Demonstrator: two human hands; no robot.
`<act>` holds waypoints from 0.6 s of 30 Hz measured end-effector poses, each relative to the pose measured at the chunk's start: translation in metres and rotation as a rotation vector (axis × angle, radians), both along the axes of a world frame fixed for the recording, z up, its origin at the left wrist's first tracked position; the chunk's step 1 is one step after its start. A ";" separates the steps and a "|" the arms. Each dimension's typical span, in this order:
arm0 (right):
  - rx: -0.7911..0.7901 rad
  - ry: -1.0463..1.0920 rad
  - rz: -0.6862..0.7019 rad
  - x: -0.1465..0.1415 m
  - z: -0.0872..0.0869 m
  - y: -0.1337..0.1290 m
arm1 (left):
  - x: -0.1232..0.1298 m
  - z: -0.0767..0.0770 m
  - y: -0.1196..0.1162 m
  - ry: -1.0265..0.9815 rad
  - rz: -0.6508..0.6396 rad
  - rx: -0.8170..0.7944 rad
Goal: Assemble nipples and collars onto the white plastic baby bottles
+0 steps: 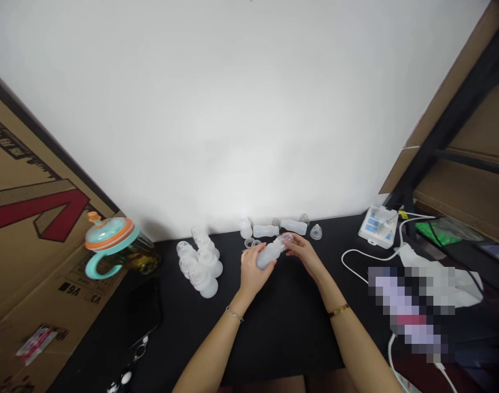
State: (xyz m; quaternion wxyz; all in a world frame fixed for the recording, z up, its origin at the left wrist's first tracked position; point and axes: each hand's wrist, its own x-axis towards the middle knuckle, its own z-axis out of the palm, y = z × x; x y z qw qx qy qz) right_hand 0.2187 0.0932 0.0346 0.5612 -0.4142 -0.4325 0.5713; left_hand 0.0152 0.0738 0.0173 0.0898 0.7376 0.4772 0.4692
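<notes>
A cluster of frosted bottles [202,270] stands on the black bench [290,333] and serves as the reference point. Just to the right of the cluster, my left hand [253,266] has its fingers wrapped around the body of a single bottle [266,256], held tilted; the fingers of my right hand [301,250] pinch the clear cap [284,239] at its upper end. Farther right of the cluster and beyond my hands, two bottles lie on their sides near a loose clear dome [316,232]. Left of the cluster is a teal-lidded mug [110,232]; behind that mug, a cardboard carton [48,142] carries a large red V-shaped mark, inverted lettering seemingly reading "V6" and "V3", and characters too oblique to read. Well to the cluster's right, a white power strip [380,226] bears blue labels, their text too small to read.
</notes>
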 end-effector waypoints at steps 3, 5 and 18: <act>0.016 -0.008 0.004 0.000 0.000 0.000 | -0.001 0.001 -0.001 -0.041 -0.011 -0.055; 0.019 -0.013 0.006 0.000 0.001 -0.001 | -0.001 0.001 -0.002 -0.085 -0.023 -0.105; 0.110 -0.094 -0.070 -0.009 -0.011 0.005 | 0.001 0.006 0.000 -0.324 -0.107 -0.292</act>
